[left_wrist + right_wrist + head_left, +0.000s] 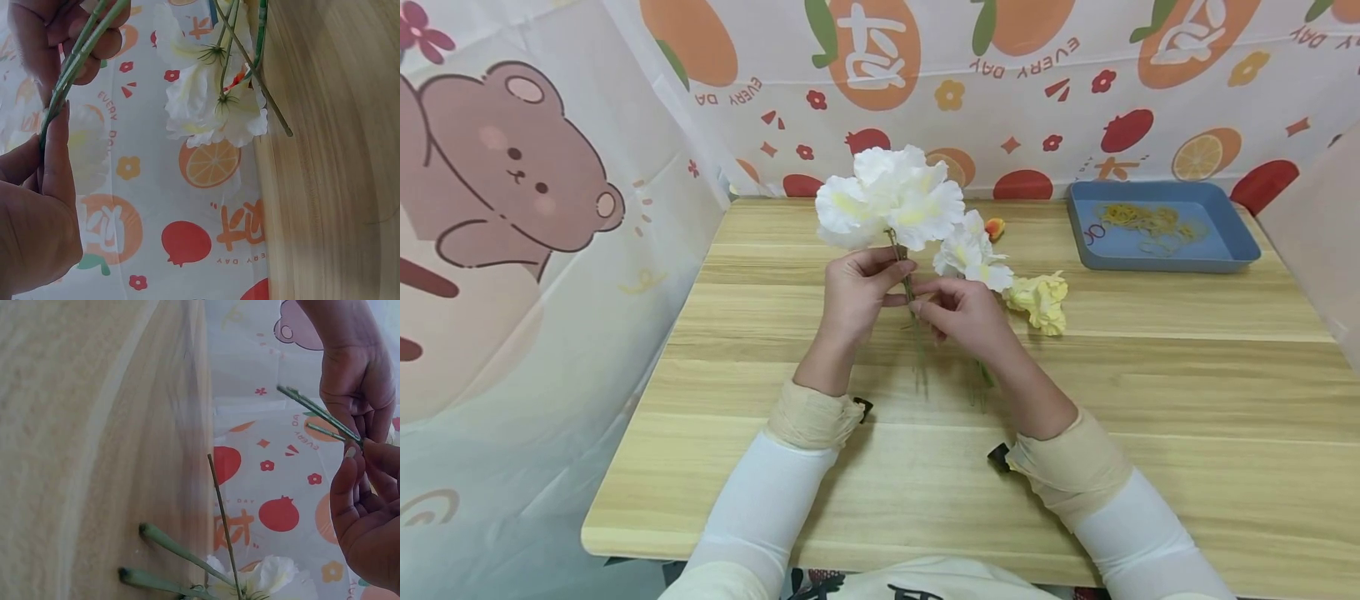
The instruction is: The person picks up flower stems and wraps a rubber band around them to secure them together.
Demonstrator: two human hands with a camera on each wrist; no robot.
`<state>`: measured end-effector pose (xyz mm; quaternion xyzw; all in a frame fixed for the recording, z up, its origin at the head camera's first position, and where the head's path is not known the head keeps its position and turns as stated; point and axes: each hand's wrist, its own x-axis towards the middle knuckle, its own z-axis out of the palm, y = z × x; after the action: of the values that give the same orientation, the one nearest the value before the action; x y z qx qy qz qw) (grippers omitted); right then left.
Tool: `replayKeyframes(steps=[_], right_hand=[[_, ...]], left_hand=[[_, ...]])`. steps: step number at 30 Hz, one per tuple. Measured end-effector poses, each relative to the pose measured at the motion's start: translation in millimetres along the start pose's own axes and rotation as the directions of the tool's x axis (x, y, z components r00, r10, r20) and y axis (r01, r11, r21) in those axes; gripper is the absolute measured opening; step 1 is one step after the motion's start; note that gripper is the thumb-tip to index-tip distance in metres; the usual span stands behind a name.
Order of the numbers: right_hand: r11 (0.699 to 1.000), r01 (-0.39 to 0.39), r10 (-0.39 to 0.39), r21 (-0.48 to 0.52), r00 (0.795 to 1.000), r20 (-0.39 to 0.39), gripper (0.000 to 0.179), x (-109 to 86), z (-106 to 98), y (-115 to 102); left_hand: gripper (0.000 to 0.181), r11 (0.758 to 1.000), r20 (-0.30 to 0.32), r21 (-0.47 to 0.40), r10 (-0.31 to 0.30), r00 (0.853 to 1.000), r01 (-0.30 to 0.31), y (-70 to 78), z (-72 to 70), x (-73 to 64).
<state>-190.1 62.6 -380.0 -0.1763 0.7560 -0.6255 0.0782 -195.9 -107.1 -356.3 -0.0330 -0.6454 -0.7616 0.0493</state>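
A bunch of white artificial flowers (891, 196) with pale yellow centres is held upright above the table. Just under the blooms, my left hand (859, 296) grips the thin green stems (75, 62) between thumb and fingers. My right hand (966, 317) pinches the same stems slightly lower down, close beside the left. In the right wrist view the stem ends (306, 403) stick out past both hands. Right of the hands, another white flower (973, 254) lies on the table, next to a yellow flower (1041, 302) and a small orange-red bloom (995, 228).
A blue tray (1165, 265) with yellowish rubber bands (1142, 218) stands at the back right of the wooden table (715, 467). Printed cloth (1022, 100) hangs behind the table and along its left side.
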Motion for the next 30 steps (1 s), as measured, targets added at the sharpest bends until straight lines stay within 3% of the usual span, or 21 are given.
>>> replayKeyframes(steps=[9,15,20,30], right_hand=[[0.986,-0.017,0.008,-0.168,0.999,-0.052,0.034,-2.3,6.6,1.9],[0.974,-0.002,-0.004,-0.225,1.0,-0.026,0.019,-4.1,9.5,1.1],[0.977,0.014,-0.014,-0.213,1.0,0.004,0.013,-3.4,7.3,2.2],[0.996,-0.038,0.044,-0.083,0.996,0.072,0.018,-3.8,4.9,2.5]], left_hand=[[0.017,0.999,-0.051,-0.025,0.021,0.998,-0.022,-0.4,-0.2,0.1],[0.018,0.998,-0.065,-0.061,0.022,0.998,-0.026,0.9,-1.3,0.0],[0.018,0.998,-0.058,-0.057,0.005,0.998,-0.009,2.3,-2.8,0.9],[0.017,0.994,0.008,-0.096,-0.054,0.999,0.054,3.0,-8.2,0.8]])
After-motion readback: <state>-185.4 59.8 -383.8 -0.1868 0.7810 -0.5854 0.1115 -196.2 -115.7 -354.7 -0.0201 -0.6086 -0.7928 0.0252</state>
